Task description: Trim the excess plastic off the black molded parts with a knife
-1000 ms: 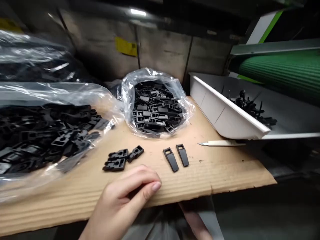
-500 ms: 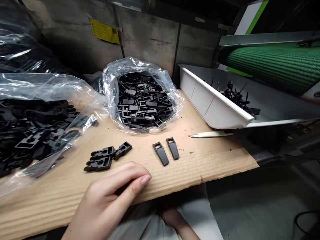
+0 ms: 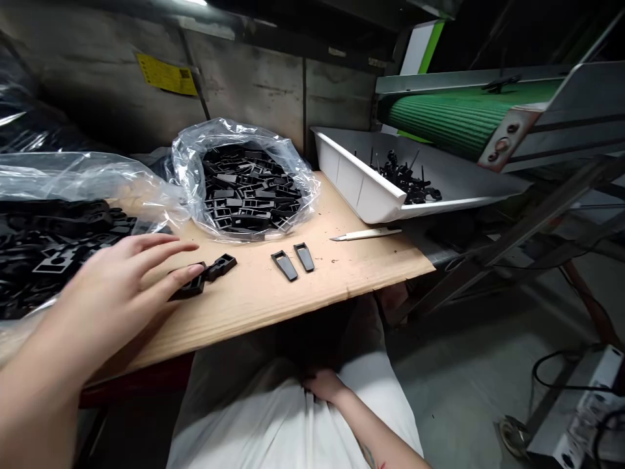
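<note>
My left hand [image 3: 122,286] hovers over the cardboard sheet [image 3: 273,299], fingers spread, its fingertips over a small cluster of black plastic clips [image 3: 205,277]. It holds nothing. Two flat black wedge-shaped pieces [image 3: 293,259] lie side by side to the right of the clips. My right hand [image 3: 325,384] rests low on my lap on white cloth, below the board's edge, fingers partly hidden. A clear bag full of black parts [image 3: 244,185] sits behind the clips.
A larger plastic bag of black parts [image 3: 53,234] lies at the left. A white tray [image 3: 356,189] holding black sprues stands at the right under a green conveyor belt [image 3: 454,114]. A craft knife [image 3: 366,234] lies by the tray. Cables and a metal frame are on the floor at right.
My left hand lifted from the board's front edge and moved left and forward over the clips, fingers opening. The view swung right and down, so my lap and right hand now show.
</note>
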Demonstrator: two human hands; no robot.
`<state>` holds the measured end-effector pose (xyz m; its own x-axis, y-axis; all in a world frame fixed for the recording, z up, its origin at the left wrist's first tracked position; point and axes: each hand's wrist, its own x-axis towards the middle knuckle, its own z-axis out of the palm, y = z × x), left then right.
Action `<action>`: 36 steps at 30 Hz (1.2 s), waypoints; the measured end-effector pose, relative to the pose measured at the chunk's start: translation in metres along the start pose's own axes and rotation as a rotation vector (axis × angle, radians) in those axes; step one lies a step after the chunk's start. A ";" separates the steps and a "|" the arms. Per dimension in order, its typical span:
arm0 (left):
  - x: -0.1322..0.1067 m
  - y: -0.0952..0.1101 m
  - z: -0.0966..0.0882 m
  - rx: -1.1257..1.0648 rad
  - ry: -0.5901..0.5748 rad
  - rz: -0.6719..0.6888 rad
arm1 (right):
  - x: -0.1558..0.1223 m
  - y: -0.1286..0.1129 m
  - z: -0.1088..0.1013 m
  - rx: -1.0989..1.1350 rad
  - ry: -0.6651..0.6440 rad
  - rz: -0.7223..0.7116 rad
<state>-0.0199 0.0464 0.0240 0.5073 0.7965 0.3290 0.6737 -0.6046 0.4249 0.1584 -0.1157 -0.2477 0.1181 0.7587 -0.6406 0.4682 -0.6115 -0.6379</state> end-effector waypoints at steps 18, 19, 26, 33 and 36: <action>-0.028 -0.013 -0.004 0.175 0.078 0.061 | -0.133 -0.139 -0.232 -0.603 0.993 -0.745; -0.033 -0.016 -0.003 0.178 0.089 0.080 | -0.117 -0.138 -0.239 -0.645 0.986 -0.741; -0.040 -0.020 -0.003 0.268 0.083 0.214 | -0.070 -0.116 -0.237 -0.733 1.027 -0.788; -0.036 -0.007 -0.002 0.200 0.054 0.197 | -0.111 -0.107 -0.227 -0.686 1.111 -0.897; -0.042 0.015 0.008 -0.029 0.082 0.090 | -0.133 -0.112 -0.203 -0.616 1.053 -0.950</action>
<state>-0.0267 0.0040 0.0095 0.5183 0.7367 0.4343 0.6109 -0.6743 0.4148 0.2679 -0.1022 -0.0041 -0.0038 0.7729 0.6345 0.9708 0.1552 -0.1831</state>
